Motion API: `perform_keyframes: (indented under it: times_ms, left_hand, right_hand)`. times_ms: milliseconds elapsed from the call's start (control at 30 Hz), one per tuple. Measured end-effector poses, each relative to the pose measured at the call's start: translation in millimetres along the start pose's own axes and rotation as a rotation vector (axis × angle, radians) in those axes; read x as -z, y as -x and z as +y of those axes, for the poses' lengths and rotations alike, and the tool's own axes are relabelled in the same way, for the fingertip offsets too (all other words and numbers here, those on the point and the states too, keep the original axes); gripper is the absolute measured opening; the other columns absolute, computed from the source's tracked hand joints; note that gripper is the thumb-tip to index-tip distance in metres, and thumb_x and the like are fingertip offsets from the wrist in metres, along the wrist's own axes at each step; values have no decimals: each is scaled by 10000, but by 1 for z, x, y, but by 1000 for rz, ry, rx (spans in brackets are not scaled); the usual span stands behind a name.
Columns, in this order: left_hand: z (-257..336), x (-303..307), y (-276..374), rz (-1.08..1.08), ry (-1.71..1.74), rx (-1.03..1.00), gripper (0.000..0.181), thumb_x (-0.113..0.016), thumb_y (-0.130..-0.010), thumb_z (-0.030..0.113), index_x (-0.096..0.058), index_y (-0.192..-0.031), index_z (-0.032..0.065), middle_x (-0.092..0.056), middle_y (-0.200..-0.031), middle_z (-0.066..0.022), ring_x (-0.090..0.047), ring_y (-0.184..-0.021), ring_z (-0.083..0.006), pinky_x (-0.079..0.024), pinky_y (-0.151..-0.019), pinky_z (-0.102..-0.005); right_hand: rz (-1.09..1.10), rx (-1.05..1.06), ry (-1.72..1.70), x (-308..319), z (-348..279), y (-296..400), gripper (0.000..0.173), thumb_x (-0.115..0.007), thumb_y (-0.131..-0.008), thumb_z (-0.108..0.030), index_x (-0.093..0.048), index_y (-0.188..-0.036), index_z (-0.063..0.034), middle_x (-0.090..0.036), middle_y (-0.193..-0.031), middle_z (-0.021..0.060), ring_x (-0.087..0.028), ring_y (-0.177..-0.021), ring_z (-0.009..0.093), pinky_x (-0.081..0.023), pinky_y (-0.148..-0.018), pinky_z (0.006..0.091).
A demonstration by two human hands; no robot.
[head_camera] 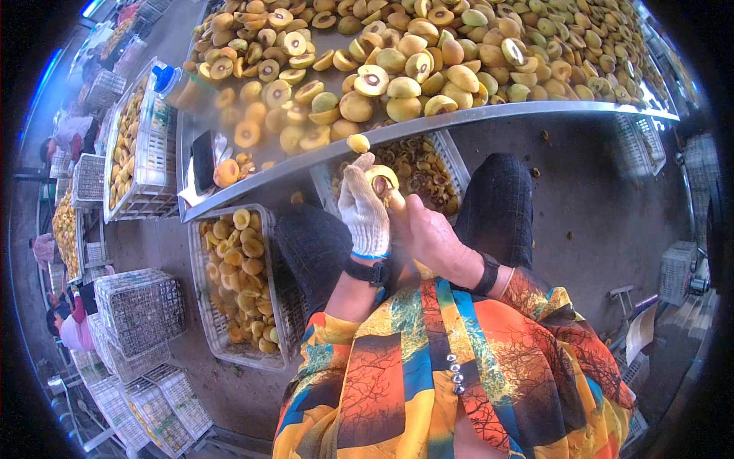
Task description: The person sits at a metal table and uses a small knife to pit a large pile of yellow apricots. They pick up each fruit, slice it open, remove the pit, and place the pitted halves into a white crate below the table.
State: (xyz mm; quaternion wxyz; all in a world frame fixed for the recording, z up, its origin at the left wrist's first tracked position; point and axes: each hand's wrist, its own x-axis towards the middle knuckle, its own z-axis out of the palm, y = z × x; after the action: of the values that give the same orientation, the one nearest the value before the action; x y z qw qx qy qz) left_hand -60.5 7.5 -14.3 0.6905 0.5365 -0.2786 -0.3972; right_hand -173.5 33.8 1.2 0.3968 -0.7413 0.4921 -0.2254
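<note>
My left hand (362, 212), in a white knit glove, holds a halved yellow stone fruit (381, 178) with its cut, brown-centred side showing. My bare right hand (436, 238) is closed close beside it, and something slim and pale sticks out from it to the fruit; blur hides what it is. Another small yellow fruit piece (358, 143) is at my left fingertips, by the metal table edge (481, 113). Many halved fruits (371, 80) are heaped on the table. Below my hands, a crate holds dark pits and scraps (427, 172).
At my left, a white plastic crate (198, 310) holds pitted halves. A capped bottle (186, 89), a dark phone-like object (202, 163) and a fruit half (226, 172) lie on the table's left end. Stacked crates (140, 310) and people (77, 330) are farther left.
</note>
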Motion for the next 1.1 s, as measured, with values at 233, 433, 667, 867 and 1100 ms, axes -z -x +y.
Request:
perform_keyframes:
  times_ms: [233, 433, 667, 867, 1100]
  left_hand:
    - [22, 20, -19, -248, -151, 382, 551, -465, -895, 504, -641, -844, -15, -614, -658, -78, -572, -561, -113, -438, -532, -208]
    - [13, 31, -17, -264, 190, 462, 433, -567, -865, 431, -615, -918, 4, -630, -774, -100, -592, -606, -147, -488, -569, -251]
    - [7, 33, -11, -9, 158, 367, 412, -567, -877, 388, -617, -771, -7, -611, -679, -93, -582, -536, -153, -475, -442, -255]
    - [8, 34, -17, -114, 332, 606, 518, -438, -892, 526, -563, -831, 28, -603, -676, -123, -581, -502, -226, -495, -435, -317]
    - [40, 94, -32, 19, 464, 539, 525, -353, -873, 615, -544, -902, 126, -603, -785, -73, -558, -604, -172, -410, -398, -262]
  right_hand:
    - [-174, -141, -53, -4, -3, -3, 261, -545, -808, -150, -422, -911, 57, -582, -720, 296, -582, -735, 459, -473, -633, 491]
    - [-216, -238, -147, -8, -7, -3, 296, -531, -817, -200, -476, -943, 62, -598, -745, 268, -624, -678, 398, -492, -580, 422]
    - [-429, -408, -505, -9, -29, -6, 207, -516, -847, -155, -450, -924, 26, -492, -585, 32, -472, -399, 100, -395, -354, 261]
    - [-691, -631, -901, 0, -21, -11, 101, -510, -868, -105, -416, -854, -74, -403, -561, -19, -366, -377, 58, -346, -350, 233]
    - [-923, -443, -1278, 0, -7, -26, 77, -542, -870, -103, -501, -926, -70, -360, -540, -41, -304, -367, 56, -263, -341, 213]
